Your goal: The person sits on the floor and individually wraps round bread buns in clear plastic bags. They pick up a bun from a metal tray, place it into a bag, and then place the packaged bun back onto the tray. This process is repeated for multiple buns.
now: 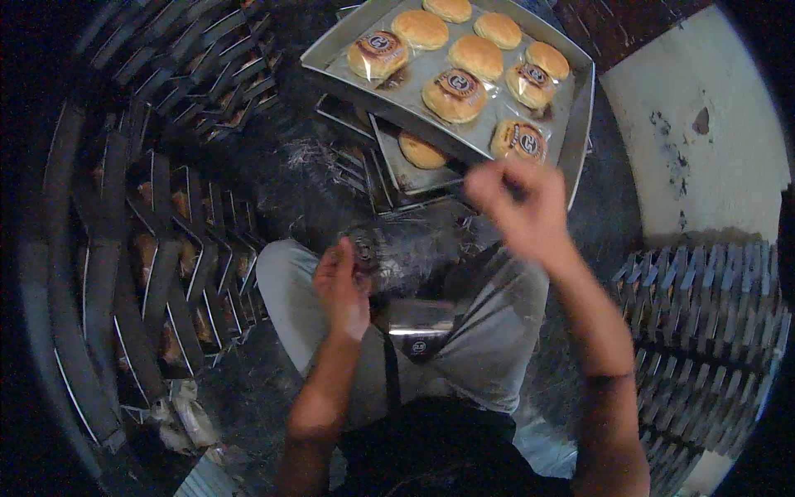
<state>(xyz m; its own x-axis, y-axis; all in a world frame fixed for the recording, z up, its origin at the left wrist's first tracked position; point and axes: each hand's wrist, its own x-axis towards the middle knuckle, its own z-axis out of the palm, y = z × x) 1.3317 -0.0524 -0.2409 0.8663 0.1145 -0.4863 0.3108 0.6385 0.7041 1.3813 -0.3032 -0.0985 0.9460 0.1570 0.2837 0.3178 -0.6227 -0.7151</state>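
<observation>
My left hand [343, 282] grips the left edge of a clear printed plastic bag [404, 251], above my lap. My right hand [522, 205], blurred, is at the near edge of a metal baking tray [581, 136], close to a bagged bun [520, 141]. Its fingers are curled; whether they hold anything cannot be told. On the tray lie several round buns, some in clear printed bags, such as this bagged bun [454, 96], and some bare, like this bare bun [476, 56]. Between my thighs lies a stack of printed plastic bags [421, 326].
Beneath the upper tray, a lower tray [404, 177] holds a bun [422, 151]. Stacked metal trays [155, 248] stand at the left, some with bread inside. More stacked trays [702, 273] stand at the right, near a pale worn panel [702, 124]. Crumpled plastic [186, 416] lies lower left.
</observation>
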